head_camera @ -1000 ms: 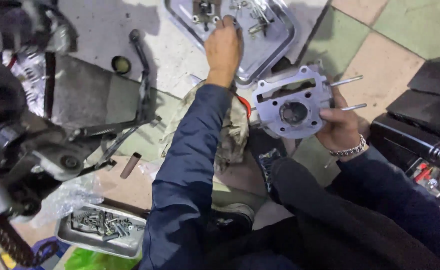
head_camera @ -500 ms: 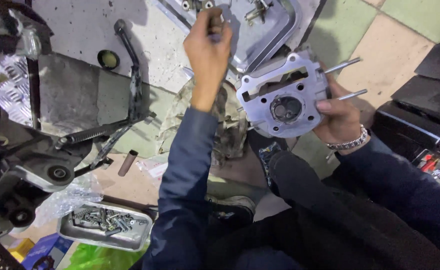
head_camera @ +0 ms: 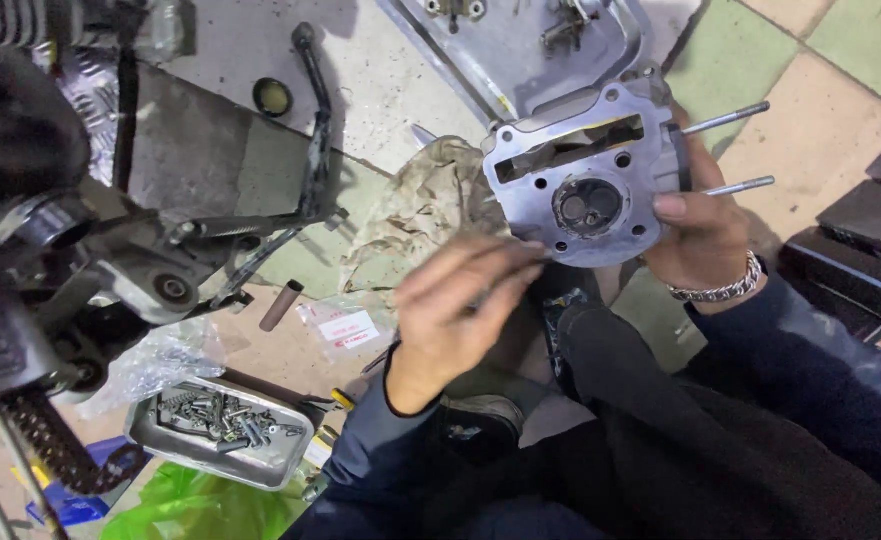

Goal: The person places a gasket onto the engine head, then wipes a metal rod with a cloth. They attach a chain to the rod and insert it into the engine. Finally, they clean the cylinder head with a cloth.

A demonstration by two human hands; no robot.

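the right hand [head_camera: 706, 235] grips a grey cylinder head [head_camera: 586, 170], held just above a dirty rag [head_camera: 426, 215]. the left hand [head_camera: 456, 305], blurred, fingers loosely curled, reaches just below the head; whether it holds anything is unclear.

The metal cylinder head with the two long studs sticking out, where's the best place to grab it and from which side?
Probably by the cylinder head's thick outer edge, coming from the stud side, as the right hand does now. The flat face with its central chamber and bolt holes stays clear, and the blocky body offers firm walls. The thin studs look poor handles.

grey metal cylinder head [head_camera: 586, 175] | navy sleeves [head_camera: 821, 370] | green bag [head_camera: 196, 505] | silver bracelet [head_camera: 716, 290]
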